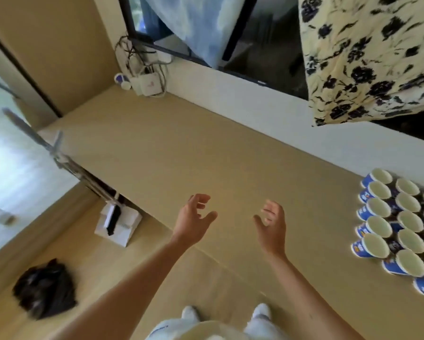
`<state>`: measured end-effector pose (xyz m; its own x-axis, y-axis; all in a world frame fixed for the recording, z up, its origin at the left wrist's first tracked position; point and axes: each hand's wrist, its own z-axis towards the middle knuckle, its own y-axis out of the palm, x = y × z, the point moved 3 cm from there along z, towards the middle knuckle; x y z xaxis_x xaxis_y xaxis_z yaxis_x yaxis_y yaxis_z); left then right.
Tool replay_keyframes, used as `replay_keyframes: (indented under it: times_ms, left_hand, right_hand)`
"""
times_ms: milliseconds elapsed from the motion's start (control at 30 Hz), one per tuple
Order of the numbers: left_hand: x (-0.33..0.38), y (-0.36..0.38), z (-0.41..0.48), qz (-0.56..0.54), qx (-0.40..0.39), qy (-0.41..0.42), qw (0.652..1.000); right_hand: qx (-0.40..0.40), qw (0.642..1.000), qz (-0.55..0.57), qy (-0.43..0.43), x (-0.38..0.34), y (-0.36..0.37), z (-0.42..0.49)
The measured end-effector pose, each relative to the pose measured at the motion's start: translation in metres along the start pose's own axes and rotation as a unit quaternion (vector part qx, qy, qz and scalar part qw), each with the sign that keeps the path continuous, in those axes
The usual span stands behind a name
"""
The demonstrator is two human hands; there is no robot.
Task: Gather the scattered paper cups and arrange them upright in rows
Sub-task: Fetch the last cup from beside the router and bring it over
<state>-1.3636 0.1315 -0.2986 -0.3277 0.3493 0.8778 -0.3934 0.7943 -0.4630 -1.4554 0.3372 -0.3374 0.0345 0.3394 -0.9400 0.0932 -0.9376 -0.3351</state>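
Note:
Several blue paper cups (pixel 402 222) with cream insides stand upright in tight rows on the tan platform (pixel 181 148) at the right edge of the view. My left hand (pixel 196 218) and my right hand (pixel 272 222) hover side by side over the bare platform, well to the left of the cups. Both hands are empty, their fingers loosely curved and spread, palms turned toward each other. The outermost cups run out of the frame on the right.
A white box (pixel 119 225) with a black item on it and a dark bundle (pixel 46 290) lie on the lower floor at left. Chargers and cables (pixel 147 82) sit in the far corner. A floral cloth (pixel 372 57) hangs over the window ledge.

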Motion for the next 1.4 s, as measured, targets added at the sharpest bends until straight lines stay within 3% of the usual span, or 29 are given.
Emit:
replay_keyframes:
  times_ms: [333, 700, 867, 1033, 1233, 1400]
  left_hand:
    - [-0.062, -0.115, 0.039, -0.008, 0.093, -0.053, 0.994]
    - [-0.079, -0.169, 0.163, 0.012, 0.105, -0.084, 0.991]
    - [-0.082, -0.21, 0.243, 0.017, 0.11, -0.073, 0.991]
    - [-0.103, -0.251, 0.334, -0.057, 0.118, -0.096, 0.987]
    - [-0.153, -0.315, 0.441, -0.117, 0.121, -0.171, 0.971]
    - [-0.186, -0.366, 0.53, -0.105, 0.137, -0.206, 0.963]
  right_hand:
    - [-0.128, 0.992, 0.004, 0.0, -0.066, 0.15, 0.004]
    - [-0.204, 0.979, -0.013, -0.002, -0.115, 0.281, 0.098]
    - [-0.21, 0.977, -0.03, -0.004, -0.148, 0.327, 0.144]
    - [-0.198, 0.979, -0.053, -0.019, -0.179, 0.392, 0.181]
    - [-0.186, 0.979, -0.086, 0.017, -0.204, 0.486, 0.214]
    - [-0.203, 0.974, -0.092, 0.026, -0.228, 0.559, 0.233]
